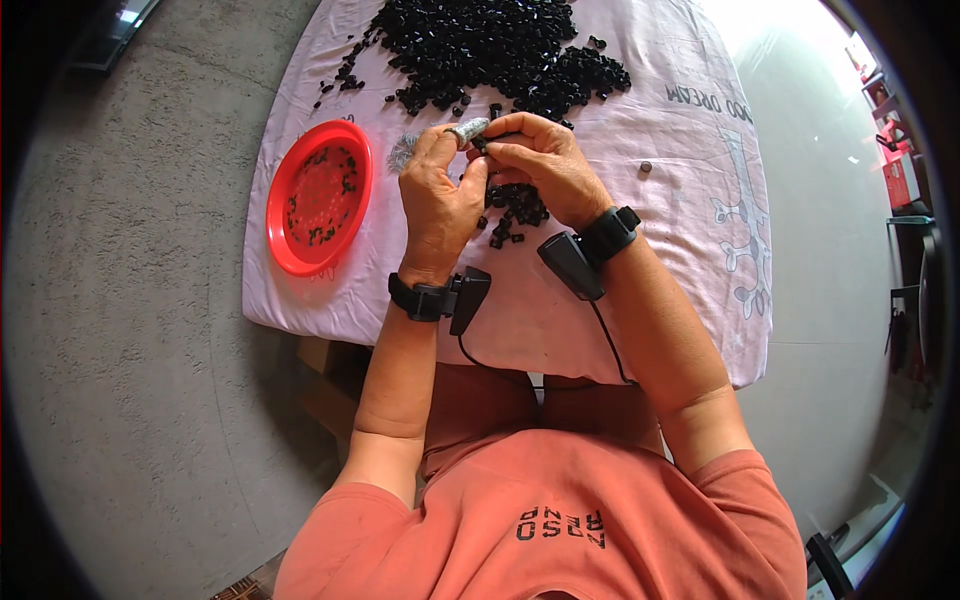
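My left hand (440, 190) and my right hand (545, 165) meet over the middle of the cloth-covered table, fingertips pinched together. Between them is a small black piece (480, 145), partly hidden by the fingers; both hands appear to grip it. A silvery-grey wrap (467, 130) covers a finger of my left hand. Just below the fingers lies a small cluster of black pieces (520, 203). Beyond my hands spreads a big heap of similar small black pieces (480, 45).
A red round basin (365, 190) with several small dark pieces in it stands at the table's left. One loose black piece (645, 167) lies right of my right hand. The pale pink printed cloth (680, 250) covers the table. Black devices with cables are strapped to both wrists.
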A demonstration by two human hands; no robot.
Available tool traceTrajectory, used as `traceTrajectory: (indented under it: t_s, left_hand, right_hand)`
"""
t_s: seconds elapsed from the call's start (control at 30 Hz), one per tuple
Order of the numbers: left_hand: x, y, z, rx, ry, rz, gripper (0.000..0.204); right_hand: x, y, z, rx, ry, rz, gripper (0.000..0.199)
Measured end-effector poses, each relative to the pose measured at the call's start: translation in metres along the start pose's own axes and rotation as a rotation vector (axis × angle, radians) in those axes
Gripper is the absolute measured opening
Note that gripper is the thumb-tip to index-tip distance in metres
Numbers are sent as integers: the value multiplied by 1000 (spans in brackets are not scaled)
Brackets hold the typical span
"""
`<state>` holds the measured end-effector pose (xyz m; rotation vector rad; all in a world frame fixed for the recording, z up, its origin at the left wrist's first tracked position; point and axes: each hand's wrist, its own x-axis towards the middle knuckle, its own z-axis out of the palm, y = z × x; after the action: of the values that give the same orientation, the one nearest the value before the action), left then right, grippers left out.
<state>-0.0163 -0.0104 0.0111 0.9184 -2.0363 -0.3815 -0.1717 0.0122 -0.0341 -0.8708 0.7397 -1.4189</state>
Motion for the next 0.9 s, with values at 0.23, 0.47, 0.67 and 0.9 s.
traceTrajectory:
  t_s: [0.23, 0.47, 0.67, 0.9]
  left_hand:
    - [10, -6, 1, -41, -100, 58, 30]
    - [19, -11, 11, -99, -113, 46, 35]
    - [26, -18, 24, -362, -152, -109, 32]
    - [23, -34, 37, -557, -149, -227, 26]
  right_hand:
    - [2, 2, -3, 46, 71, -51, 23]
    - [5, 1, -12, 17, 86, -71, 19]
    - [5, -6, -13, -93, 195, -146, 18]
    - [6, -1, -9, -319, 289, -277, 13]
